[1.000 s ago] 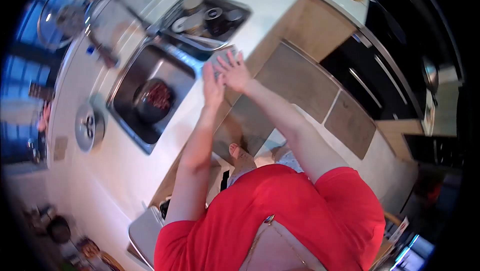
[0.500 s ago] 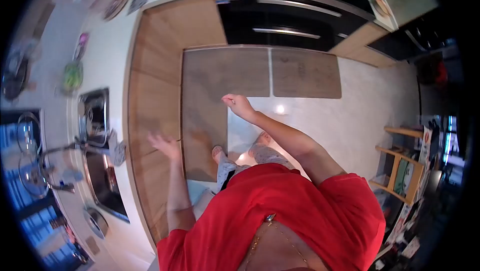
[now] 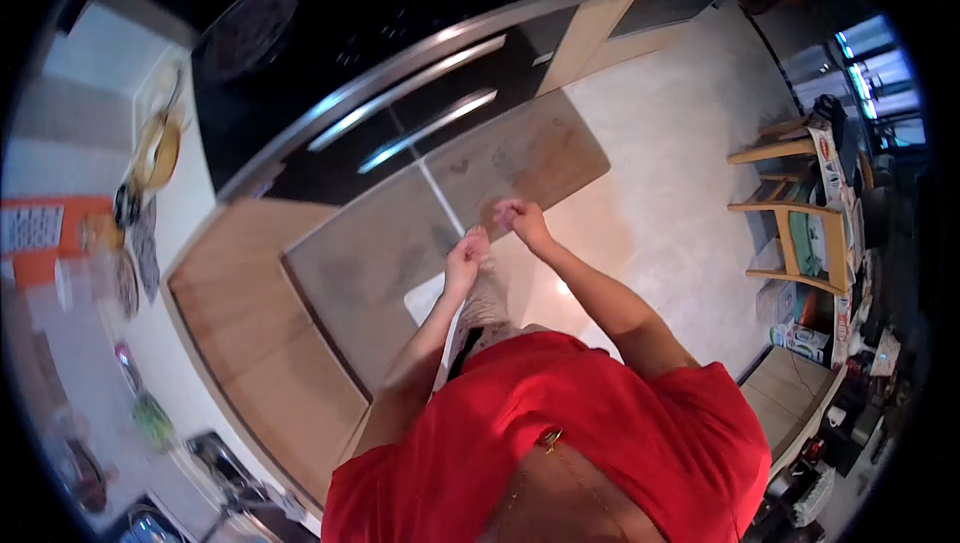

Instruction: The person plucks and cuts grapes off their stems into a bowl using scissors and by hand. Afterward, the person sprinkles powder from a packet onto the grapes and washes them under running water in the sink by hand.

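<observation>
Over the floor in front of my body, my left hand (image 3: pixel 464 263) hangs in the air with its fingers loosely bent and nothing visible in it. My right hand (image 3: pixel 522 221) is slightly higher and to the right, its fingers curled a little apart and holding nothing that shows. The two hands are close together but do not touch. Beneath them lie a brown floor mat (image 3: pixel 370 253) and a second mat (image 3: pixel 540 158). A leg and foot show just below my left hand.
Black drawers with metal handles (image 3: pixel 430 133) stand ahead under a dark cooktop (image 3: pixel 370 13). A white counter (image 3: pixel 190 343) runs down the left, with a yellow bowl (image 3: pixel 158 153), a green item (image 3: pixel 152 421) and a sink. Wooden chairs (image 3: pixel 790 233) stand at the right.
The view has turned right, away from the sink toward the cooktop and chairs. My hands left the grey cloth by the sink, moved apart, then came closer together over the floor.
</observation>
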Tool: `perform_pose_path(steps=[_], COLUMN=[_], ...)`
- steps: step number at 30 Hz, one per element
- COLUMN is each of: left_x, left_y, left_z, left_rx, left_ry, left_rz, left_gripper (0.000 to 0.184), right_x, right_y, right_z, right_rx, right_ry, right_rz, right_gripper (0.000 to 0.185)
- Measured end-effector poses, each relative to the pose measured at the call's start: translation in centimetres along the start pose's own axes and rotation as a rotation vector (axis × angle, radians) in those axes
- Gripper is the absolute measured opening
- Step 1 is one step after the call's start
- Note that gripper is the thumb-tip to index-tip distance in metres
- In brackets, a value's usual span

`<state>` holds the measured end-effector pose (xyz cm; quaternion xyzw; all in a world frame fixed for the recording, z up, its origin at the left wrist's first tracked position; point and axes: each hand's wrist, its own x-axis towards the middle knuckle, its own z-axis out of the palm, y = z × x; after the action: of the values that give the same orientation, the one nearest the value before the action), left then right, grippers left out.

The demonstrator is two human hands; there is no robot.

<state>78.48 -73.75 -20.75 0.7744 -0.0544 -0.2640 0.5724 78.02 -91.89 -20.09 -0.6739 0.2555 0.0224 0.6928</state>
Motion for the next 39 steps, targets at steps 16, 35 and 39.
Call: perform_pose_path(steps=[16, 35, 39], left_x=[29.1, 44.6, 39.7], left_y=[25.3, 29.3, 29.2], left_z=[19.2, 35.3, 37.1], left_rx=[-0.518, -1.202, -1.188], left_ry=[-0.292, 0.019, 0.164], left_rz=[-0.031, -0.050, -0.098], left_gripper=[0.040, 0.036, 0.039], right_x=[26.4, 38.1, 36.6], right_y=[-18.9, -18.8, -16.1], right_z=[-25.7, -38.4, -38.9], right_rx=[0.832, 1.105, 0.952], right_ry=[0.250, -0.314, -0.139], right_rz=[-0.052, -0.019, -0.020], right_gripper=[0.016, 0.025, 0.008])
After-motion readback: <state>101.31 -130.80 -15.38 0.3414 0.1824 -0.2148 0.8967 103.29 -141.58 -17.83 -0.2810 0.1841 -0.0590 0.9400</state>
